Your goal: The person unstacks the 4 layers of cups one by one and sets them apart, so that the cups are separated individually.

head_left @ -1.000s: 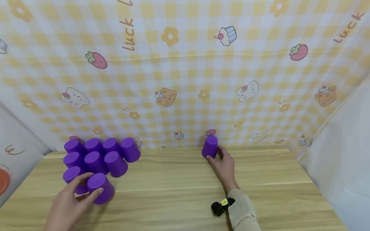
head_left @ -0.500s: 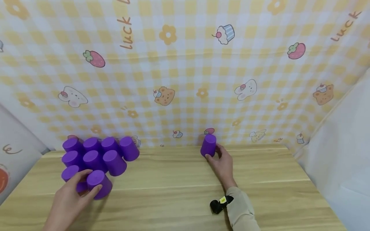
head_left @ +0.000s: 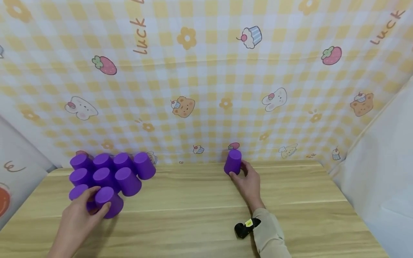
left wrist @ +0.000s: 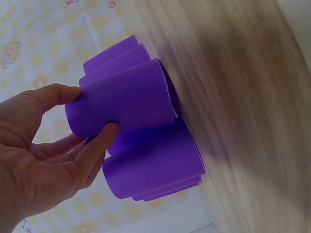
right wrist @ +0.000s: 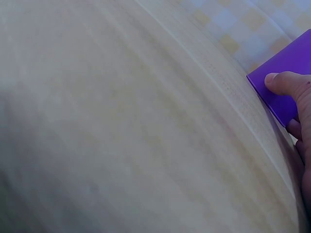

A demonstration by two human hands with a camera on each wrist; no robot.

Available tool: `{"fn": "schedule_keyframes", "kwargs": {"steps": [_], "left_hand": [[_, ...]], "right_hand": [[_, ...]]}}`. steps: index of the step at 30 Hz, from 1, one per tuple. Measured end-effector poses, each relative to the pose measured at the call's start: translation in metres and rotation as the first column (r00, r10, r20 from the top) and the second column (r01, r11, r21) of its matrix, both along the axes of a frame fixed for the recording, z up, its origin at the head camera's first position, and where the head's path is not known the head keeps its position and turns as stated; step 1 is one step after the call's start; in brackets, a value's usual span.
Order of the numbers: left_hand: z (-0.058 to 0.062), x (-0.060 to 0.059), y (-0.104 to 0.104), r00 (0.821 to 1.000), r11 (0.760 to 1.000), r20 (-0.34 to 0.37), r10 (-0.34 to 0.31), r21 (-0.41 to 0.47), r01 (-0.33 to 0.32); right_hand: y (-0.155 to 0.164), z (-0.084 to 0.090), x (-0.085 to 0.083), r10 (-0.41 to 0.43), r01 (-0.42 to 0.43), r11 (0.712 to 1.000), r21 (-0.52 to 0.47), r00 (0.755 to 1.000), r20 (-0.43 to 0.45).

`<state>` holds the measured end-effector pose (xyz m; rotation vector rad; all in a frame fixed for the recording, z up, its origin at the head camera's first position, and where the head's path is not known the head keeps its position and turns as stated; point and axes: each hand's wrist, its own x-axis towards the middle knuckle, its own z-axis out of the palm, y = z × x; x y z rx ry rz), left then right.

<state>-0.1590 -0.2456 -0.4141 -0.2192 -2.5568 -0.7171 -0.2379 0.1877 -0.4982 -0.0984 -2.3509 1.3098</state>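
Purple cup [head_left: 109, 201], upside down, sits at the near edge of a cluster of purple cups [head_left: 109, 171] at about 9 o'clock on the wooden worktop [head_left: 200, 200] in the head view. The left hand [head_left: 80, 218] curls round this front cup, thumb on one side and fingers on the other. Over at 1 o'clock a lone purple cup [head_left: 233, 162] stands inverted near the checked backdrop [head_left: 206, 79], and the right hand [head_left: 247, 181] wraps its fingers about that cup's base.

From the left wrist, the left hand [left wrist: 43, 150] grips the purple cup [left wrist: 121, 99] between thumb and fingers, with the other cups [left wrist: 150, 167] touching it.

From the right wrist, the right hand's thumb [right wrist: 286, 83] presses on the lone purple cup [right wrist: 286, 80] resting on the worktop [right wrist: 121, 136].
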Motion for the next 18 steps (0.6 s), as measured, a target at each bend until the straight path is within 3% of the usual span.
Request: {"fn": "schedule_keyframes", "kwargs": {"steps": [12, 18], "left_hand": [[-0.0003, -0.0069, -0.0001, 0.999, 1.000, -0.028, -0.020, -0.019, 0.019], [-0.0027, -0.0083, -0.0003, 0.997, 0.999, -0.076, -0.020, -0.046, 0.016]], "right_hand": [[-0.0006, -0.0004, 0.0014, -0.007, 0.007, 1.000, -0.012, 1.000, 0.011], [-0.0001, -0.0002, 0.0001, -0.005, 0.005, 1.000, -0.007, 1.000, 0.010]]}}
